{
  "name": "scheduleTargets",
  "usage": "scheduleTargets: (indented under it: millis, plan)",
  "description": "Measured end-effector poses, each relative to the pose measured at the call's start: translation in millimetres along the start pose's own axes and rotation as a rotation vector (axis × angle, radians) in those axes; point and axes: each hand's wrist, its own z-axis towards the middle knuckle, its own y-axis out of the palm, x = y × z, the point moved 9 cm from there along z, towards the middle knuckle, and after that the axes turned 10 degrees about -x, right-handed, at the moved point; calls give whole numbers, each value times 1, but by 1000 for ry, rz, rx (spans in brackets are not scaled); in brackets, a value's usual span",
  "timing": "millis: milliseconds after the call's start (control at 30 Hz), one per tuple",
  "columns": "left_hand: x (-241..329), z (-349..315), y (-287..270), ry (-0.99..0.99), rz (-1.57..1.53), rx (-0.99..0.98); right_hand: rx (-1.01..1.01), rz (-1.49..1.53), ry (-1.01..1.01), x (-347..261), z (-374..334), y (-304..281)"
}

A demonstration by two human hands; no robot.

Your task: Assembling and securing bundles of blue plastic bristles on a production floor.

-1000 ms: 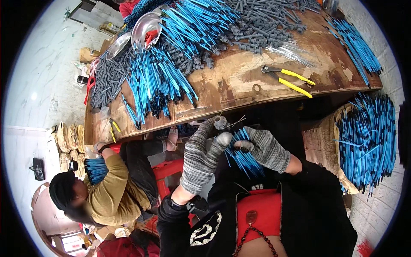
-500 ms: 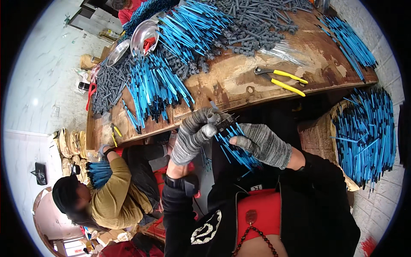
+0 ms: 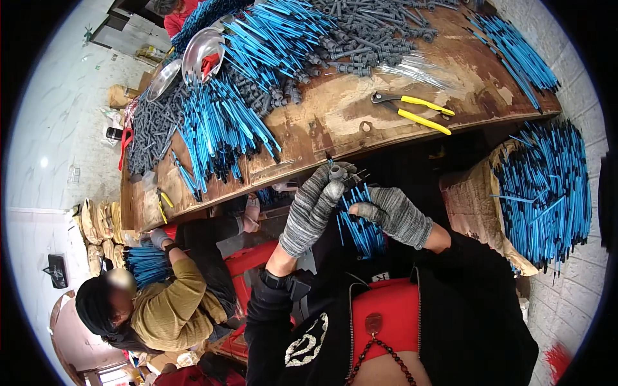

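A striped grey knit glove covers my left hand (image 3: 311, 212), its bare fingertips closed round a grey plastic fitting (image 3: 336, 172). A dark tip pokes up above that fitting. My right hand (image 3: 400, 222), gloved the same way, grips a bundle of thin blue rods (image 3: 362, 233) with dark ends, thumb lying across the top. Several fine wires (image 3: 362, 174) stick out between the two hands, just beside the fitting. Both hands are held close together over my lap, in front of the table edge. The fingers beneath the bundle are hidden.
On the wooden table (image 3: 335, 122) lie yellow-handled pliers (image 3: 425, 122), loose wires (image 3: 418, 69), blue rods (image 3: 219, 125) and grey fittings (image 3: 373, 45). A sack of blue rods (image 3: 544, 193) stands at right. Another person (image 3: 167, 302) sits at left; small pliers (image 3: 161, 204) lie nearby.
My left hand has moved right, bringing the fitting nearer to the rods. The rod bundle hangs more upright. The whole view has shifted slightly, and the person at left has raised their head.
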Motion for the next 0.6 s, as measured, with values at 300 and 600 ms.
scheduleTargets:
  millis: [300, 600]
  plan:
    - [-10, 1, 2, -29, -120, -60, 75, 14, -98, -1, -1, -2]
    - [-3, -1, 4, -68, -42, 29, -50, 113, 13, 13, 8, 0]
